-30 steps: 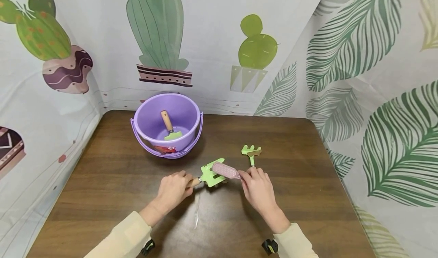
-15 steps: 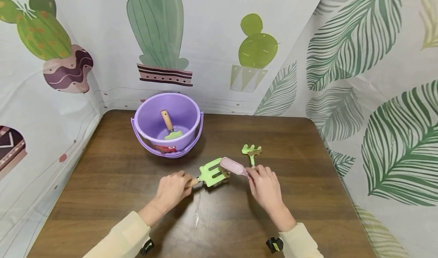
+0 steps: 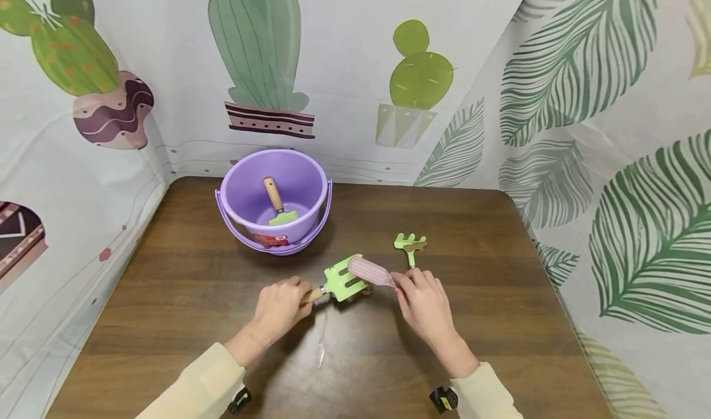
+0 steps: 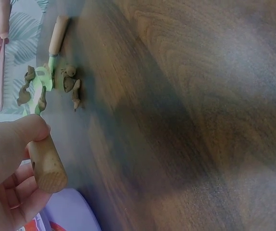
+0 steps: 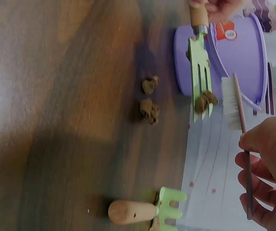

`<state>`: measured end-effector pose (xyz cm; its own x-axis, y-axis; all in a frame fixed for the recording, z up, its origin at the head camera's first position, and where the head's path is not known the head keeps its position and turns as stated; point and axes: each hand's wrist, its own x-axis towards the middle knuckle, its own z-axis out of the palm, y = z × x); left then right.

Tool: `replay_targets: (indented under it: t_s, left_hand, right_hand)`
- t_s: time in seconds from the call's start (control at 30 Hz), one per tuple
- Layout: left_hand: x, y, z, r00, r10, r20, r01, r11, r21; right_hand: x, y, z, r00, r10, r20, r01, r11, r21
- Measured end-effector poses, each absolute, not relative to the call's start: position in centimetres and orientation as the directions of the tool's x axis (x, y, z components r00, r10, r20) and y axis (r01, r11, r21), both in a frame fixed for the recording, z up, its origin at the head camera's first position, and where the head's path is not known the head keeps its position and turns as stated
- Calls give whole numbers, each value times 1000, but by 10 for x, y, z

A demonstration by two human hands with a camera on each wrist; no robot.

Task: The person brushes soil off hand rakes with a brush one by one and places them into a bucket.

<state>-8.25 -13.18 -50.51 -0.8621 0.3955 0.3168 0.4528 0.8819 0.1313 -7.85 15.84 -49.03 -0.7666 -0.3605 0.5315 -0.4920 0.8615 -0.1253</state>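
Note:
My left hand (image 3: 280,308) grips the wooden handle of a green hand fork (image 3: 333,281), its tines pointing right above the table. Brown clay-like clumps (image 5: 206,102) cling to the tines in the right wrist view. Between thumb and fingers, my right hand (image 3: 428,308) holds a pink brush (image 3: 371,271) by its thin handle. White bristles (image 5: 231,103) face the fork in the right wrist view; a small gap shows there between them. From above, the brush head overlaps the tine ends.
Several brown clumps (image 5: 149,111) lie on the wooden table (image 3: 444,221) below the fork. Beyond my right hand lies a small green rake (image 3: 410,246) with brown matter on it. A purple bucket (image 3: 311,231) at the back left contains a wooden-handled green tool (image 3: 273,194).
The brush moved right along the tines, then back left over their ends. More of the fork head shows than one second ago. My left hand has hardly moved.

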Motion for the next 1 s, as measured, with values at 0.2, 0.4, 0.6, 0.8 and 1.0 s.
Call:
replay_targets:
  t_s: [0.2, 0.4, 0.6, 0.8, 1.0]
  left_hand:
    - [-84, -131, -505, -858, 392, 332, 451, 884, 122]
    - [-83, -132, -506, -861, 390, 328, 448, 886, 123]
    - [-80, -137, -508, -870, 381, 313, 438, 889, 134]
    - [-80, -140, -510, -864, 374, 337, 436, 891, 129]
    - [-80, -142, -510, -869, 366, 333, 429, 892, 141]
  right_hand:
    - [-74, 148, -495, -749, -446, 491, -546, 835, -75]
    - [-73, 152, -499, -754, -418, 506, -522, 849, -77]
    - [-75, 164, -502, -762, -391, 517, -501, 861, -87]
    - [-77, 177, -504, -794, -342, 503, -454, 883, -117]
    - [-77, 185, -506, -798, -317, 512, -440, 887, -137]
